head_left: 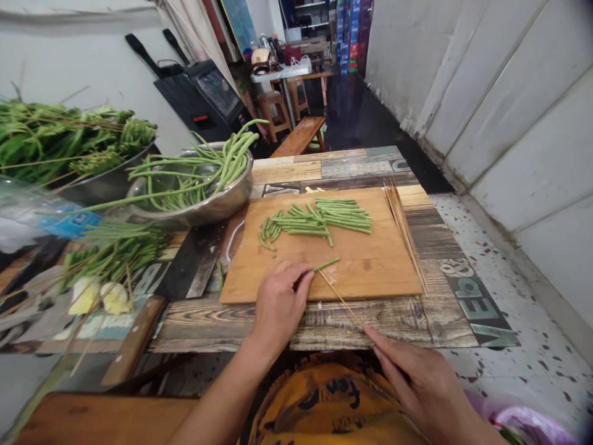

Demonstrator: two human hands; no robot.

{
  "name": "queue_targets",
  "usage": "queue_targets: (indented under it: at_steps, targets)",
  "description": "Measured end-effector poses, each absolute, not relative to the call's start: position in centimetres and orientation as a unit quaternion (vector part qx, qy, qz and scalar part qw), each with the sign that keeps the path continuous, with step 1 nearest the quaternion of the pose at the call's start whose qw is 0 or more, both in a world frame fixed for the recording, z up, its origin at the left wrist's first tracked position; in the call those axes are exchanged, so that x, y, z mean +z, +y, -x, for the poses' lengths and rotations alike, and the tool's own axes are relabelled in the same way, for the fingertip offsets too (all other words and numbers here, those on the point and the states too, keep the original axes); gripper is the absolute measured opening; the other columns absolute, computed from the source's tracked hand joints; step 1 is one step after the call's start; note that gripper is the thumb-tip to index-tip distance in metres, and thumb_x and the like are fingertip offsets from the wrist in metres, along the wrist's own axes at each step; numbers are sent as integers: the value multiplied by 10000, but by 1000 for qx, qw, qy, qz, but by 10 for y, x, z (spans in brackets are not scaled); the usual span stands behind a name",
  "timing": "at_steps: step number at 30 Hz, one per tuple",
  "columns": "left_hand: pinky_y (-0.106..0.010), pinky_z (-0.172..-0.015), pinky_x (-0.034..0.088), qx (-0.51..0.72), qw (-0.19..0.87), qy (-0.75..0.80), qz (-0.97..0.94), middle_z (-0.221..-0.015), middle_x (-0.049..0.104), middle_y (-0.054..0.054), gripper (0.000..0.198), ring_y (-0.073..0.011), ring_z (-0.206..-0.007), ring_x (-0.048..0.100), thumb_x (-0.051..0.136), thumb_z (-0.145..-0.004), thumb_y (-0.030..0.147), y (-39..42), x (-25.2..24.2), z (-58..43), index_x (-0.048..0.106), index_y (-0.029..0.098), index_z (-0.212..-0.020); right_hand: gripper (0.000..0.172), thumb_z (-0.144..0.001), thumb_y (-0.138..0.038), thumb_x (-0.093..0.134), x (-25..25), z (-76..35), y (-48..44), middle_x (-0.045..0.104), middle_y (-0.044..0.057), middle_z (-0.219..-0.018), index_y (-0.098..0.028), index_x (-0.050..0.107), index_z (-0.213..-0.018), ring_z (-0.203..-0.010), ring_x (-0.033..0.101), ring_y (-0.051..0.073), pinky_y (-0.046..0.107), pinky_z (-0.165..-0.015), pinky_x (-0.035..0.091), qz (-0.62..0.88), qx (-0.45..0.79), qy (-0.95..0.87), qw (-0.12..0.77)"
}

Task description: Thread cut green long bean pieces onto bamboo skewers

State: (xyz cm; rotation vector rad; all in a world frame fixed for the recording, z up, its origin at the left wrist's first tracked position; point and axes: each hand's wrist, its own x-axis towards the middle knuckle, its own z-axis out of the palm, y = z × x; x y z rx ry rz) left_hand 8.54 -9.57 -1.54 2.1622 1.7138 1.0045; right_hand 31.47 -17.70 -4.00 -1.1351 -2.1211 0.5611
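Note:
My left hand (pixel 282 296) pinches a short piece of green bean (pixel 328 264) over the near edge of a wooden cutting board (pixel 370 272). Between the fingers of my right hand (pixel 417 371) is the lower end of a thin bamboo skewer (pixel 341 298). Its upper end reaches the bean piece by my left fingertips; whether it has gone into the bean I cannot tell. Farther up the board lie cut green beans (pixel 301 221) in loose rows. Along the board's right edge rest several more bamboo skewers (pixel 405 235).
A steel bowl (pixel 199 213) of long beans stands left of the board, before a larger basin (pixel 111 185) of leafy greens. Skewered beans (pixel 115 253) and a knife with a wooden handle (pixel 134 340) lie at left. A wooden bench (pixel 299 137) stands beyond the table.

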Motion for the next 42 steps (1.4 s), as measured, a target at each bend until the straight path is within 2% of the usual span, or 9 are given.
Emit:
queue_targets:
  at_steps: [14,24,34,42]
  targets:
    - [-262,-675,450,345,128,587,-722,-780,636,-29,110,-143,-725,572,540,-813,179,-94,-17,-87,648,168,-826,477,-888,-84,413,-37,-317,-178,715,59,-956,-206,424,-1349,-777,681,134,229,-673,558,429,205,-821,317]
    - [-268,-700,463,356,144,573,-724,-806,651,-37,156,-143,-760,581,529,-815,164,-94,-15,-88,671,176,-878,472,-882,-82,417,-36,-316,-179,720,46,-941,-204,443,-1337,-744,685,128,214,-646,556,431,211,-817,319]
    - [-270,-705,458,361,156,574,-719,-805,646,-36,134,-150,-781,580,548,-818,178,-94,-17,-88,678,187,-849,481,-879,-80,421,-36,-316,-180,724,42,-902,-194,435,-1346,-765,690,135,222,-691,562,427,208,-819,322]
    - [-265,-681,451,353,142,586,-715,-771,649,-28,110,-140,-738,572,559,-799,167,-93,-14,-91,669,167,-804,489,-889,-85,397,-35,-316,-181,724,43,-903,-203,411,-1363,-750,686,125,201,-653,554,425,215,-819,320]
